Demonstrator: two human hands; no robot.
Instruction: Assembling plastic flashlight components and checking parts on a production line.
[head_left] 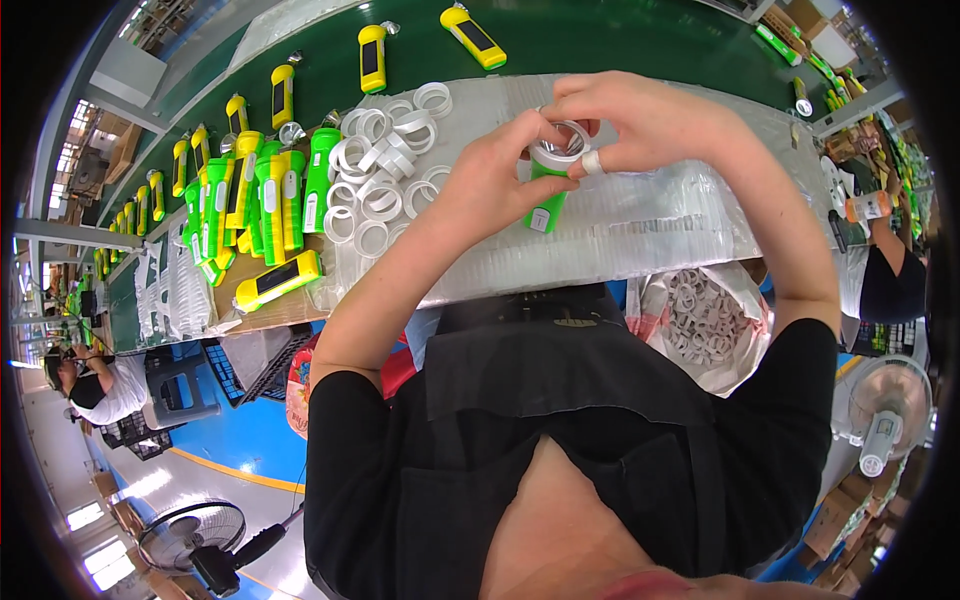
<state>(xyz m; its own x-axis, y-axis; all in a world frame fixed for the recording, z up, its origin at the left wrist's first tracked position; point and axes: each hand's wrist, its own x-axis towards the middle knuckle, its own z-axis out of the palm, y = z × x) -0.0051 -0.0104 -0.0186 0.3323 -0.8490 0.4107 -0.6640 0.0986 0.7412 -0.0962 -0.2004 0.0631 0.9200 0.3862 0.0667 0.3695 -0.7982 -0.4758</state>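
Observation:
Over the bench, a green flashlight (543, 215) is held with its reflector end up and its body tilted slightly. A white plastic ring (557, 157) sits around its head. My left hand (492, 180) grips the flashlight's head from the left, thumb and fingers closed round the rim. From the right, my right hand (645, 122) pinches the same rim; a white band (592, 162) wraps one of its digits. Left of my hands lies a heap of loose white rings (385, 155). Beyond the heap, several green and yellow flashlights (245, 200) are bunched together.
Yellow flashlights (372, 60) lie spaced along the green conveyor belt (560, 40) at the far side. Clear plastic sheeting (660, 215) covers the bench. A sack of white rings (700, 320) hangs below the bench edge. Co-workers (110, 385) and a fan (192, 535) stand around.

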